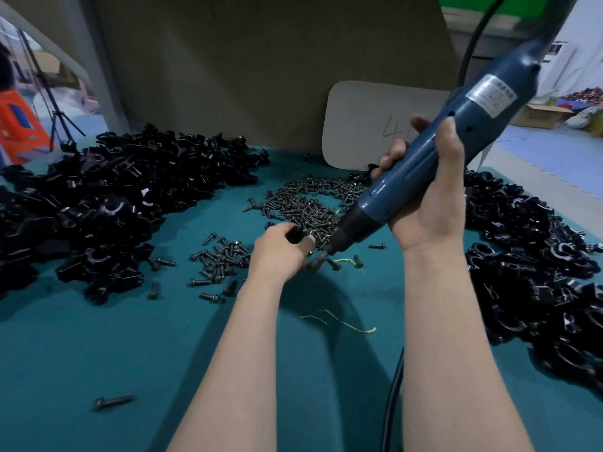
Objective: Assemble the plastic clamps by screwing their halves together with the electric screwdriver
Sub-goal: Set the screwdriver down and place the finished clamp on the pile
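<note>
I have the right hand [430, 197] wrapped round the tilted electric screwdriver [404, 181], its bit just beside the left hand [280, 247], whose fingers curl round a black clamp piece [295, 236] mid-table [114, 353] by the loose screws [310, 203], clamp halves [107, 197] heaped along both side edges.

Teal table cover [130, 353] is carrying yellow-green thread scraps [342, 322]. Brown cardboard sheet [261, 76] is standing along the back edge, a pale rounded card [359, 125] standing in front of it. Far left, a tripod [58, 119] is standing beside an orange plastic object [23, 132]; far right, a cardboard box [541, 115] is sitting on the floor.
</note>
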Motion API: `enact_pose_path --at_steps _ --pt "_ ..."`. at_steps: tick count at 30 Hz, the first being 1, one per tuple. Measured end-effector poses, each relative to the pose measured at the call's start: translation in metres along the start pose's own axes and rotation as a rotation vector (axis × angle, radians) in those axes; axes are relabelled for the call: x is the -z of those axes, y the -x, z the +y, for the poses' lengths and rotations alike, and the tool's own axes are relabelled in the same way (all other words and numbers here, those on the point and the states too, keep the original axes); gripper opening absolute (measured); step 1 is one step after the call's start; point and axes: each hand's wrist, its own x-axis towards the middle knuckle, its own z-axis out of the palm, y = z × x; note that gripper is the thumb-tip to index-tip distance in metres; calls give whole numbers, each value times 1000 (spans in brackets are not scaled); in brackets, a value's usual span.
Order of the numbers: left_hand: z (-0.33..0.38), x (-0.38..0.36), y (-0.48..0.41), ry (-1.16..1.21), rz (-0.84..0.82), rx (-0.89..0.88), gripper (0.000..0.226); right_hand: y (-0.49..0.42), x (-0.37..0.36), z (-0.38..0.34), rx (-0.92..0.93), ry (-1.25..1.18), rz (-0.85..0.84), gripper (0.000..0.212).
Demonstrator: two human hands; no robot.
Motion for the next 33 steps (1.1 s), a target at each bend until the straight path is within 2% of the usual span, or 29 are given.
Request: enact_pose_path --at_steps 2,4,6,10,12,15,18,21,23,25,28,30,33 --pt "3 -1 3 1 113 -102 36 -5 8 -5 -75 74 159 38" --pt "5 -1 5 70 189 -180 39 -11 19 -6 -173 267 244 50" --pt "6 -3 6 105 223 -217 44 -14 29 1 -267 509 281 65" --pt "3 -8 11 11 237 -371 56 -11 44 31 -397 857 287 93" --pt "2 -12 12 6 269 -418 56 -9 48 47 -397 1075 254 89" --pt "1 -15 12 31 295 -394 54 -6 48 62 -401 1343 280 73" --pt "4 -21 11 133 265 -364 38 -3 47 68 -439 1511 317 67" --pt "14 -30 14 196 269 -391 24 -2 47 65 -489 1528 321 61" --pt "23 -40 16 178 257 -420 14 -4 48 56 -491 1497 301 46" --pt "34 -54 20 168 217 -442 10 -3 49 41 -396 1365 355 34" --pt "58 -81 31 118 115 -517 6 8 54 6 -219 1091 501 29" --pt "73 -102 41 100 7 -578 1 20 62 -17 -137 1111 556 28" --pt "94 -134 61 69 -128 -665 11 38 84 -48 -75 1292 667 23"
